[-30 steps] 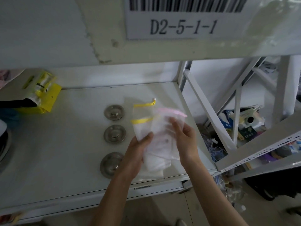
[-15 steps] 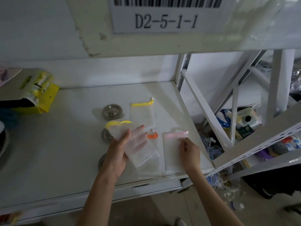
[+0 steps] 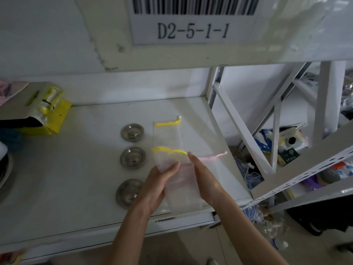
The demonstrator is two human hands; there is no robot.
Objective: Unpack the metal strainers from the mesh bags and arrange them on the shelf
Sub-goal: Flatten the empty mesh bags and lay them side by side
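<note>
- Three metal strainers in a column on the white shelf [image 3: 66, 169], running from 12 to 6 o'clock: far strainer [image 3: 132, 132], middle strainer [image 3: 133, 157], near strainer [image 3: 127, 193]. All lying flat, knobs up, apart from one another.
- Near strainer partly hidden on its 3 o'clock side by the left hand [image 3: 155, 188].
- Left hand grasping a yellow-trimmed mesh bag [image 3: 168, 159], thumb on top of the fabric, fingers beneath. Long axis of this bag running from 6 to 12 o'clock, tilted slightly toward 11, yellow drawstring end pointing away at 12.
- Right hand [image 3: 207, 182] flat-fingered against the 3 o'clock edge of a pink-trimmed mesh bag [image 3: 183, 188], pressed between both hands together with the yellow one; fingers extended toward 11 o'clock, not curled. Whether anything is pinched there cannot be told.
- Pink bag's long axis also 6 to 12 o'clock, pink drawstring [image 3: 212, 156] trailing out toward 2 o'clock past the right fingertips; lower end hanging near the front lip of the shelf.
- Another yellow-trimmed bag [image 3: 167, 133] lying flat on the shelf at 12 o'clock from the hands, long axis front to back, yellow opening at the far end, just beside the far strainer at its 3 o'clock.
- Yellow packet [image 3: 47, 115] at 10 o'clock, well apart from the strainers.
- Barcode label [image 3: 193, 31] reading D2-5-1-1 on the shelf edge above.
</note>
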